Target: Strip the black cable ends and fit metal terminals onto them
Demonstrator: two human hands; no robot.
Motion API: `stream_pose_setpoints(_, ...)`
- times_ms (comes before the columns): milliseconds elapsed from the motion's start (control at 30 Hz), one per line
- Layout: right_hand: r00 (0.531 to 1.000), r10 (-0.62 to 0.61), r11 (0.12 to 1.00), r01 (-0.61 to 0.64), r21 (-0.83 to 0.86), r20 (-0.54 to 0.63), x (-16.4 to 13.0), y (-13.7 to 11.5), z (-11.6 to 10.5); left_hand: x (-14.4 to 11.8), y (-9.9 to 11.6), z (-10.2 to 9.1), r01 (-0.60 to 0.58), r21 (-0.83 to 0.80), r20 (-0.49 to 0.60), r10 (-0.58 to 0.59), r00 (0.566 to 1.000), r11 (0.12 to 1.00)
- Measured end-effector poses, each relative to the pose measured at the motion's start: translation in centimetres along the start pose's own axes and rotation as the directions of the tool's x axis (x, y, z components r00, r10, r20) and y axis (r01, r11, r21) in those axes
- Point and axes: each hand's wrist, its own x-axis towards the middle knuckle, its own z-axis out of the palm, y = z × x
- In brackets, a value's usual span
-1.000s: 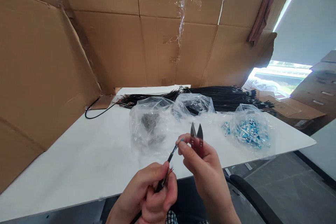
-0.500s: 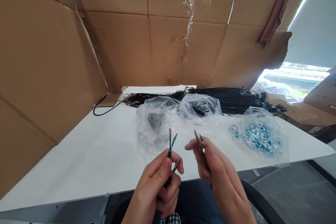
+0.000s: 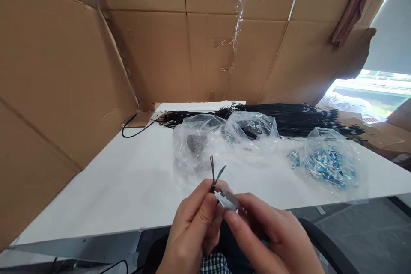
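Pinched upright in my left hand [image 3: 195, 222] is a black cable [image 3: 212, 188], with thin coloured wires [image 3: 212, 169] fanning out of its cut end. One flat dark strand leans off to the right. My right hand [image 3: 269, 235] is closed round a small pair of scissors [image 3: 231, 199]. Their metal blades are parted and point left at the cable, just below the bare wires. Whether the blades touch the cable is hard to tell. My fingers cover the scissors' handles and the lower cable.
On the white table [image 3: 112, 197] lie clear plastic bags [image 3: 180, 145], one with a grey mass inside. A bag of small blue-and-silver parts [image 3: 330, 165] sits at the right. Bundles of black cables [image 3: 289, 113] lie along the back, before tall cardboard walls [image 3: 154, 55].
My right hand has moved left and down, bringing the scissors' blades against or beside the cable in my left hand. The view has shifted slightly.
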Motion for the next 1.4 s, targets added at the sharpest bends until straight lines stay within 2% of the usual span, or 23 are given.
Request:
stream_pose_setpoints(200, 0.979, -0.049, 0.996, 0.064, -0.068, 0.197, 0.4, 0.0, -1.1, 0.3, 0.1, 0.0, 0.008, -0.011, 0.055, -0.007, 0.998, 1.000)
stream_pose_setpoints(333, 0.983, -0.087, 0.996, 0.081, 0.044, 0.160, 0.6, -0.1, -1.1, 0.5, 0.2, -0.1, -0.020, -0.012, 0.133, 0.022, 0.991, 1.000)
stream_pose_setpoints(433, 0.992, -0.049, 0.990, 0.032, 0.134, 0.119, 0.4, -0.4, -0.7, 0.5, 0.2, -0.2, -0.033, -0.017, 0.157, 0.035, 0.987, 0.999)
stream_pose_setpoints(567, 0.997, 0.030, 0.994, -0.037, 0.102, 0.067, 0.2, -0.9, -0.5, 0.4, 0.2, -0.2, 0.007, -0.017, 0.168, -0.004, 0.986, 1.000)
stream_pose_setpoints(867, 0.989, -0.109, 0.994, 0.105, 0.043, 0.101, 0.3, 0.2, -0.9, 0.4, 0.1, 0.0, 0.021, 0.005, 0.133, -0.021, 0.991, 1.000)
stream_pose_setpoints(1100, 0.979, -0.127, 0.992, 0.127, 0.010, 0.157, 0.0, 0.5, -1.2, 0.4, 0.0, 0.0, 0.004, 0.027, 0.148, -0.008, 0.989, 1.000)
stream_pose_setpoints(1300, 0.972, -0.180, 0.984, 0.178, 0.028, 0.151, 0.1, 1.1, -1.2, 0.4, -0.2, 0.1, -0.029, 0.039, 0.123, 0.024, 0.992, 0.999)
stream_pose_setpoints(1400, 0.976, -0.168, 0.986, 0.169, 0.008, 0.140, 0.2, 0.9, -1.2, 0.4, -0.5, 0.0, -0.062, 0.091, 0.094, 0.053, 0.994, 0.994)
